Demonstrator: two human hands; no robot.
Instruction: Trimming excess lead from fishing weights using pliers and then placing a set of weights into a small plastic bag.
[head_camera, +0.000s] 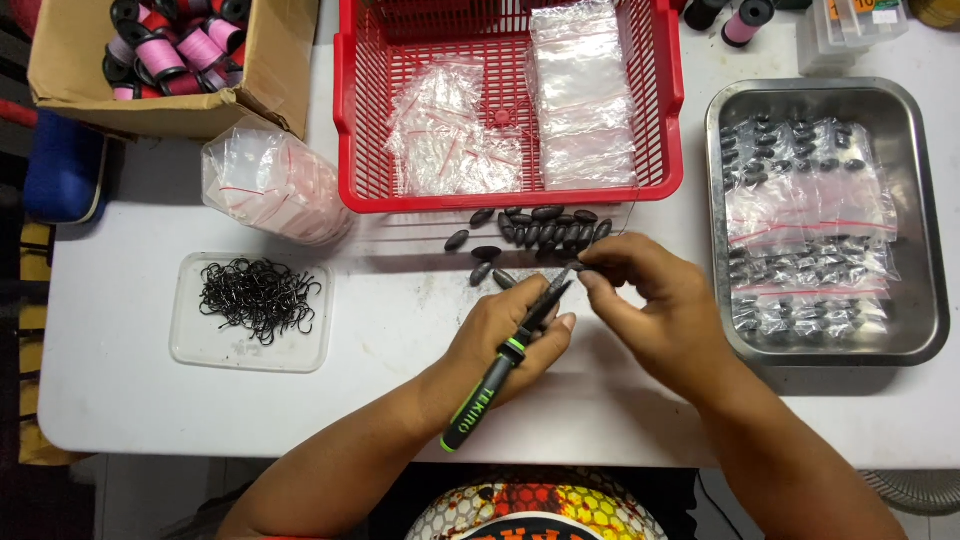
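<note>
Near the table's front edge, the left hand (510, 335) gripped black pliers (505, 360) while the right hand (650, 300) pinched a small sinker (577, 266) at their tip. Crimping seemed underway; the next squeeze called for steady alignment.

Both bare forearms reach forward, the left hand (510, 335) curled in a grip, the right hand (655, 305) pinching with fingertips.
</note>
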